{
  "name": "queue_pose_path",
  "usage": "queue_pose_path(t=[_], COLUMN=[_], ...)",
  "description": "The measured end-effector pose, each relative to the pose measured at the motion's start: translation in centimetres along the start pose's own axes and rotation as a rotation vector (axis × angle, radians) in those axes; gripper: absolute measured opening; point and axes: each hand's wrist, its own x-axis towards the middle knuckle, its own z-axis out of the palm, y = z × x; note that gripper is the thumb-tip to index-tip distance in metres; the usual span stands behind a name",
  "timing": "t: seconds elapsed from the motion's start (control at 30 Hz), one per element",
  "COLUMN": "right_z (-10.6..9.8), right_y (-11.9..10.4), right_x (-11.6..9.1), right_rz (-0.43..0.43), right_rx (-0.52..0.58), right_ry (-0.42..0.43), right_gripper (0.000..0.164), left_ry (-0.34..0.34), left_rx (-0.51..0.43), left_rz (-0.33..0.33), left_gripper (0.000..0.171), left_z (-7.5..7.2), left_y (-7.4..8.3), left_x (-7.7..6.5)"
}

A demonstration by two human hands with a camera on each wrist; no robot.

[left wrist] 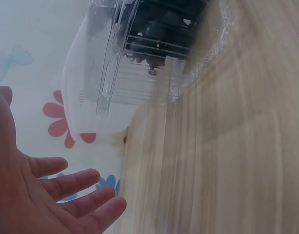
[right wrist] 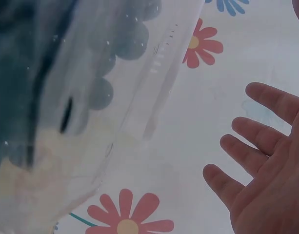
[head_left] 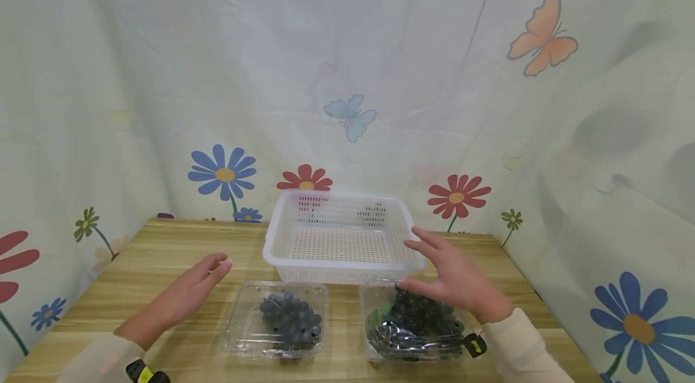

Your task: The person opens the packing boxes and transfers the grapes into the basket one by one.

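Two clear plastic boxes of dark grapes stand side by side at the table's near side. The left clear box holds a bunch of grapes. In the right clear box, more dark grapes lie beside something green. My left hand hovers left of the left box, fingers relaxed, touching nothing; its spread fingers show in the left wrist view. Above the right box is my right hand, fingers spread and holding nothing. Whether its thumb touches the lid I cannot tell. Behind both boxes stands a white plastic basket.
The wooden table runs back to a curtain printed with flowers and butterflies. Each wrist wears a dark strap with a yellow mark, such as the left wrist strap.
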Motion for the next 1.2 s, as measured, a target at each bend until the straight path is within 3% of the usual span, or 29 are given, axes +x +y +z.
queue_pose_path(t=[0.37,0.83,1.2], right_z=[0.5,1.2,1.6], right_y=[-1.2,-2.5,-3.2], right_x=[0.1,0.1,0.1], right_rz=[-0.019,-0.030,-0.060], right_rx=[0.006,0.022,0.031], right_ry=[-0.017,-0.044,-0.042], right_gripper=[0.085,0.087,0.089], left_ry=[0.001,-0.058,-0.065], left_rx=[-0.046,-0.279,-0.338], left_rz=[-0.016,-0.073,-0.095], left_gripper=[0.078,0.070,0.063], left_z=[0.8,1.5,2.0], left_y=[0.1,0.5,0.5], left_x=[-0.6,-0.6,-0.5])
